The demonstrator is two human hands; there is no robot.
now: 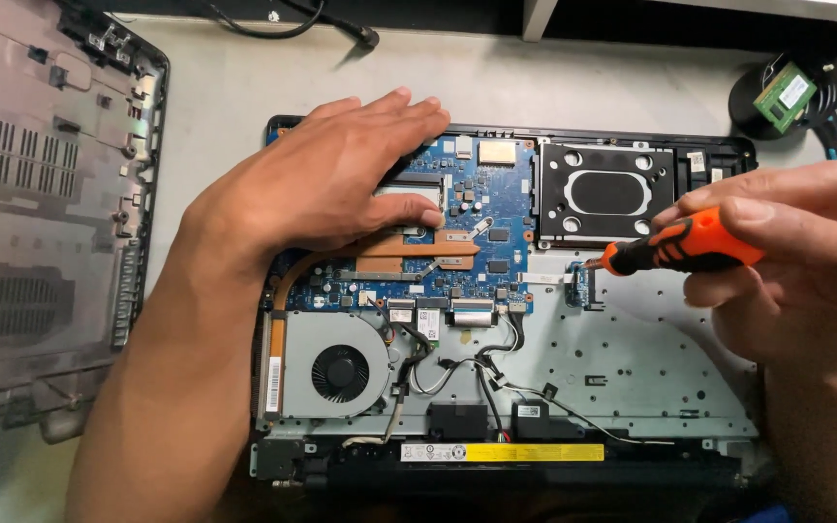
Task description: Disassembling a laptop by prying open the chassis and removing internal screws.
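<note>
Two bare hands work over an opened black laptop chassis (pixel 728 155) lying bottom-up on a pale grey worktop (pixel 244 77). The left hand (pixel 326 179) lies flat, fingers extended and close together, pressed on the blue circuit board (pixel 496 208) near the copper heat pipe (pixel 409 254); it grips nothing and looks placed to steady the machine. The right hand (pixel 791 257) is closed around a short screwdriver with an orange-and-black handle (pixel 680 247), held nearly level, its tip resting at a small blue daughter board (pixel 583 281) just right of the main board, below the empty black drive bay (pixel 604 192). The pinch-style hold near the handle's front suits fine turning on a small screw; the screw itself is too small to make out.

A round grey cooling fan (pixel 339 373) sits at the lower left of the chassis, with a yellow-labelled strip (pixel 533 452) along the near edge. The removed dark grey bottom cover (pixel 41 213) lies inside-up, well to the left, clear of the work. A small green circuit module (pixel 785 95) rests on a black round object at the upper right, apart from the laptop.
</note>
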